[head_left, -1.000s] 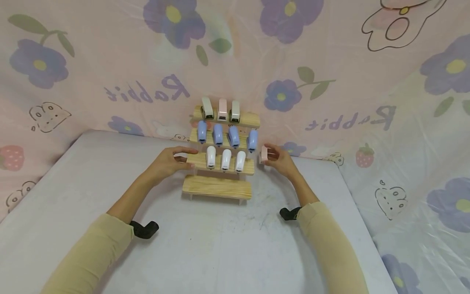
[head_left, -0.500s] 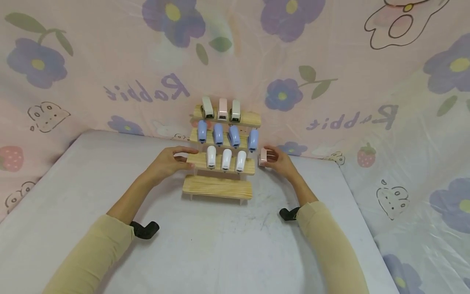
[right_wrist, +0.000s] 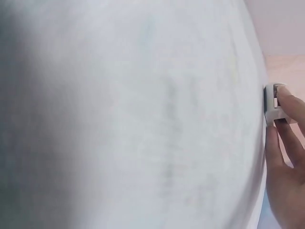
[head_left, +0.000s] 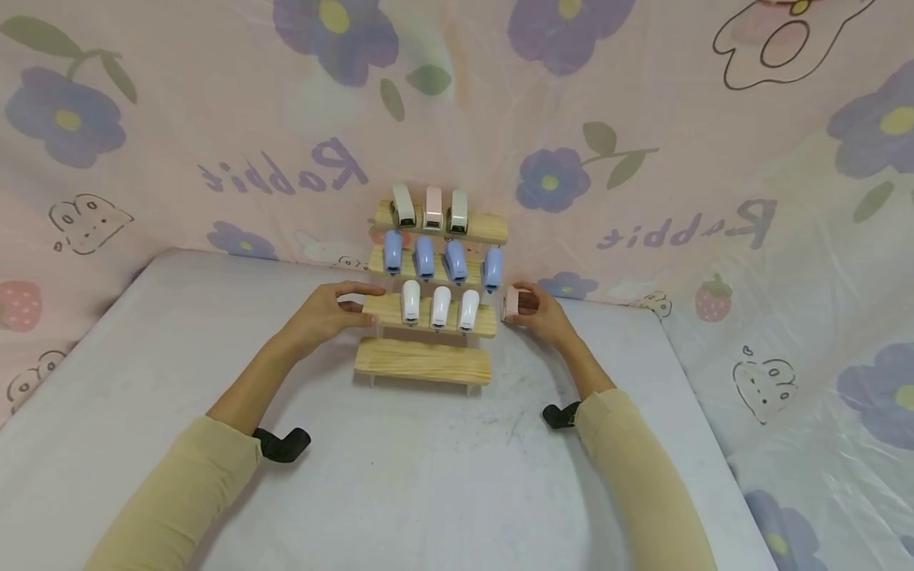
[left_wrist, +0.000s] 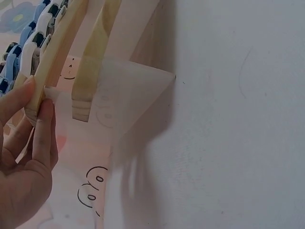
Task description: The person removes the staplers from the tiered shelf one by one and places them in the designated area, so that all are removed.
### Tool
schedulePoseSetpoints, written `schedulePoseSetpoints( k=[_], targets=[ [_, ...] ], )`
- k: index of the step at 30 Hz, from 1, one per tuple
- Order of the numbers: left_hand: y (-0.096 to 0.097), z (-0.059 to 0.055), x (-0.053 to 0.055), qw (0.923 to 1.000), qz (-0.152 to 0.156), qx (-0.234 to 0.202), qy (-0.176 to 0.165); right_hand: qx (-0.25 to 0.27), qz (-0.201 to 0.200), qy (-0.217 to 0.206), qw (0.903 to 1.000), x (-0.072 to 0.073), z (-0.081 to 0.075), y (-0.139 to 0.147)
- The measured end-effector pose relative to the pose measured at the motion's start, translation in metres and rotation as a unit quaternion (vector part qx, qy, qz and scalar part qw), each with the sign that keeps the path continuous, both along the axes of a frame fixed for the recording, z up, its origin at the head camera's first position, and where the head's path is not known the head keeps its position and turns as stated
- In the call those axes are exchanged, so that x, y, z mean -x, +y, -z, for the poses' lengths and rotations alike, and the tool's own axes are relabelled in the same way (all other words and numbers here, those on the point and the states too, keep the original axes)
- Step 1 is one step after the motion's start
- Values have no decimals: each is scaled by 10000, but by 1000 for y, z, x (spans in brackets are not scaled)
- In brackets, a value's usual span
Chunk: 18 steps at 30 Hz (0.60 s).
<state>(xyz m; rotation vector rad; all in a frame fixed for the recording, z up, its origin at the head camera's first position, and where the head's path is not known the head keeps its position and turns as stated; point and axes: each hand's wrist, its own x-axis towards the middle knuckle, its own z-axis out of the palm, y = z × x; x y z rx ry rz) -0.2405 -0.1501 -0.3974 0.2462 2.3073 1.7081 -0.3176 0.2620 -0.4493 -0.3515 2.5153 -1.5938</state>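
Observation:
My left hand [head_left: 321, 317] pinches the left end of the third board down on a stepped wooden display rack [head_left: 424, 361]. In the left wrist view the thumb lies over that board [left_wrist: 52, 67] and the fingers are under it. Right of the rack, my right hand [head_left: 546, 316] holds a small pink stapler [head_left: 510, 304] upright, close to the table surface. The right wrist view shows the stapler [right_wrist: 272, 105] between thumb and fingers. White staplers [head_left: 440, 308] stand on the gripped board, blue staplers [head_left: 424, 258] one tier above. Along the top board are two off-white staplers [head_left: 458, 211] and a pink one [head_left: 432, 208].
The rack's lowest board bears nothing and stands on clear supports on the white table [head_left: 428, 476]. A flowered pink curtain [head_left: 457, 111] hangs right behind the rack. Black curved pieces [head_left: 286, 446] stick out at both sleeve cuffs.
My right hand has lowered slightly with the pink stapler and come a little nearer the rack. My left hand keeps its place on the board, and the staplers on the rack have not moved.

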Motion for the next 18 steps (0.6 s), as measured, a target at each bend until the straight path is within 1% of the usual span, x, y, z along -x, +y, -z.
schedulePoseSetpoints(
  k=[1,5,9,13,15,18],
  targets=[
    [0,0,0,10000,-8,22,-5,6,7,18,10000,2,4,1],
    [0,-5,-4,9998,-71,156,-66,-60,40,23,10000,1,5,0],
    [2,-8,-5,9997,-80,189,-124,-341,123,-73,9993,2,4,1],
    [3,-8,-5,9997,-30,224,-109,-624,120,-152,9979,2,-3,2],
    [3,-8,-4,9997,-19,238,-62,-695,138,-109,9974,3,-7,2],
    [2,-8,-1,9996,-20,272,-6,-635,153,15,9979,3,-14,3]
  ],
)
